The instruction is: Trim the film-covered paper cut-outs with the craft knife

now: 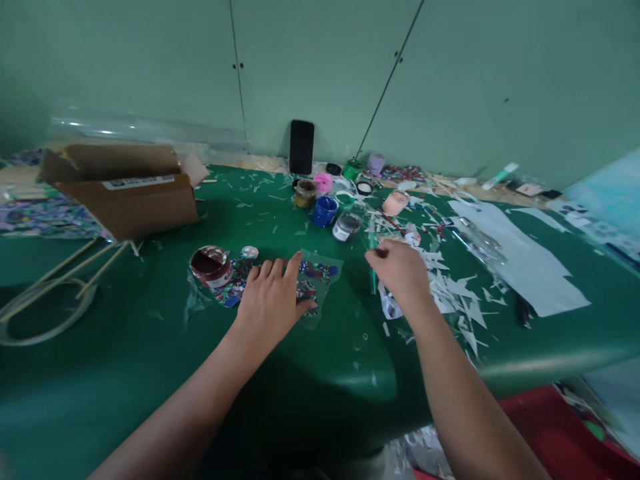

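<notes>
My left hand [270, 293] lies spread, palm down, on a clear plastic sheet [327, 277] covered in part with multicoloured paint. Just left of it, an open jar of dark red paint [211, 265] stands on the painted area, beside a small whitish lump or cap [249, 252]. My right hand [400, 270] is closed in a pinch on a thin green stick [373, 283], held roughly upright over the table. Its tip and exact kind are hard to make out. White paper scraps [457, 293] lie to the right, beside and beyond that hand.
Open paint jars, including blue [325, 211], grey [346, 227], brown [305, 193] and peach [395, 203], stand behind the hands. A cardboard box [130, 200] is at left, near sticks and a clear tube coil [50, 337]. A phone [301, 148] leans against the wall. White paper [525, 260] lies right.
</notes>
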Demonstrator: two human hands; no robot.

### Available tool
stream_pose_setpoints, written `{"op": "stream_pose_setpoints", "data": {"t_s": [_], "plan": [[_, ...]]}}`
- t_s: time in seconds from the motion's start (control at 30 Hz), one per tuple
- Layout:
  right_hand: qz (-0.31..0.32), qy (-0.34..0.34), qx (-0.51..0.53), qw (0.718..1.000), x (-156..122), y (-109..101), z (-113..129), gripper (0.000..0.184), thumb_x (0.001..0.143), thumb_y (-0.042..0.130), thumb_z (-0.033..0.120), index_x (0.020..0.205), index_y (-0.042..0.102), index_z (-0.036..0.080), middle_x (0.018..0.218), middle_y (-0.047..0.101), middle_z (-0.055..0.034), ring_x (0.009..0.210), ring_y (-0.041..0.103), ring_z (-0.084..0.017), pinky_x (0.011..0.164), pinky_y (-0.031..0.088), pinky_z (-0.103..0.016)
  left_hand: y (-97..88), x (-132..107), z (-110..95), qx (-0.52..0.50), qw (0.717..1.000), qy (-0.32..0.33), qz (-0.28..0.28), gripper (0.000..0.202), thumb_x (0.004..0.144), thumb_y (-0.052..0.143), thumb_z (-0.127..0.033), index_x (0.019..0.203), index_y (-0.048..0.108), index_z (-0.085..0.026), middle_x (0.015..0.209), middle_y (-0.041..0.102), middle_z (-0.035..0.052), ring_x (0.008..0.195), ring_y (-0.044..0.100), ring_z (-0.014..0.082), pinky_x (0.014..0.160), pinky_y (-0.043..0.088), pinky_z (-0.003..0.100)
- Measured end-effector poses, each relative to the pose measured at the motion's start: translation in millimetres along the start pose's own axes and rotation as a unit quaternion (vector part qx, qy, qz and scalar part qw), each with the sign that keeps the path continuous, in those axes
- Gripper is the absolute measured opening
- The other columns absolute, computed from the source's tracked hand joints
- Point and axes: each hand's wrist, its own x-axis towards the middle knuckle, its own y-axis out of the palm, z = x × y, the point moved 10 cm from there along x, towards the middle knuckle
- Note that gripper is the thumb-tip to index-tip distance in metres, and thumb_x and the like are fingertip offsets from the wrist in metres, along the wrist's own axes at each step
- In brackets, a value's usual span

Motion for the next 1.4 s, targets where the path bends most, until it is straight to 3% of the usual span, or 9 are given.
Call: {"op": "stream_pose_setpoints", "data": {"t_s": [0.13,0.23,0.3,0.43,0.57,0.67,0.87,1.1,1.4], "plan": [[-0.140,-0.007,0.112,0.984,-8.8,-40.9,-20.2,0.019,0.077,0.051,0.027,0.060,0.042,0.024,0.058,0.053,-0.0004,0.056,0.048,-0.017,0.055,0.032,-0.029,7.9,6.5,3.7,-0.099,0.995,-0.010,0.025,0.068,0.082,0.068,-0.019,0.143,0.039,-0.012,0.111,0.069,0.0137,0.109,0.059,0.0345,0.092,0.045,0.051],[-0.175,-0.014,0.186,0.967,-14.8,-52.0,-24.5,0.022,0.074,0.054,0.027,0.061,0.037,0.025,0.055,0.048,0.0026,0.052,0.044,-0.015,0.054,0.033,-0.029,15.0,9.6,4.5,-0.160,0.986,-0.013,0.048,0.044,0.085,0.060,-0.016,0.129,0.054,-0.016,0.102,0.070,0.0103,0.096,0.064,0.0298,0.086,0.048,0.047],[-0.154,-0.034,0.251,0.955,-21.6,-49.9,-15.9,0.018,0.077,0.054,0.028,0.068,0.038,0.026,0.057,0.048,0.0039,0.050,0.045,-0.014,0.053,0.035,-0.029,15.6,10.7,1.9,-0.177,0.983,-0.002,0.048,0.027,0.089,0.051,-0.015,0.113,0.063,-0.018,0.099,0.070,0.0097,0.086,0.065,0.0257,0.077,0.049,0.041],[-0.033,-0.120,0.310,0.942,-45.3,-29.2,27.5,0.012,0.087,0.049,0.031,0.095,0.042,0.026,0.060,0.051,0.0054,0.044,0.047,-0.013,0.050,0.038,-0.028,11.1,12.6,-1.3,-0.146,0.989,0.007,0.026,0.024,0.093,0.040,-0.017,0.089,0.064,-0.018,0.086,0.067,0.0078,0.069,0.060,0.0208,0.061,0.042,0.033],[0.086,-0.176,0.253,0.947,-64.2,4.3,57.0,0.035,0.093,0.042,0.040,0.121,0.045,0.019,0.060,0.050,0.0031,0.041,0.045,-0.014,0.043,0.029,-0.027,11.5,16.3,-1.4,-0.104,0.994,0.001,0.037,0.021,0.087,0.044,-0.016,0.074,0.060,-0.020,0.067,0.062,0.0037,0.060,0.057,0.0197,0.052,0.031,0.030],[0.124,-0.204,0.162,0.958,-69.0,23.5,63.0,0.045,0.096,0.033,0.047,0.117,0.056,0.014,0.056,0.048,0.0007,0.042,0.043,-0.015,0.042,0.023,-0.027,18.5,18.8,2.3,-0.062,0.996,-0.012,0.071,0.017,0.084,0.048,-0.020,0.074,0.062,-0.021,0.055,0.057,0.0014,0.050,0.054,0.0197,0.048,0.024,0.029],[0.169,-0.239,-0.017,0.956,-75.7,41.8,70.8,0.041,0.096,0.029,0.032,0.106,0.063,0.013,0.053,0.048,-0.0016,0.040,0.034,-0.013,0.042,0.019,-0.028,21.1,21.0,2.3,-0.014,0.998,-0.001,0.056,0.017,0.082,0.051,-0.028,0.076,0.065,-0.021,0.057,0.063,0.0041,0.052,0.060,0.0229,0.048,0.024,0.029],[0.191,-0.235,-0.034,0.952,-75.1,45.6,74.1,0.034,0.094,0.034,0.031,0.097,0.064,0.016,0.056,0.052,-0.0042,0.043,0.036,-0.014,0.043,0.018,-0.028,20.8,20.9,1.5,0.023,0.998,-0.008,0.062,0.029,0.092,0.043,-0.031,0.080,0.067,-0.021,0.057,0.064,0.0057,0.054,0.062,0.0237,0.049,0.025,0.028],[0.183,-0.231,-0.042,0.955,-78.5,42.6,80.6,0.032,0.094,0.035,0.026,0.091,0.064,0.015,0.054,0.049,-0.0041,0.040,0.034,-0.013,0.045,0.020,-0.030,25.2,20.2,-2.0,0.013,0.998,0.021,0.050,0.024,0.091,0.044,-0.027,0.080,0.065,-0.022,0.062,0.067,0.0031,0.054,0.059,0.0200,0.049,0.018,0.029]]}}
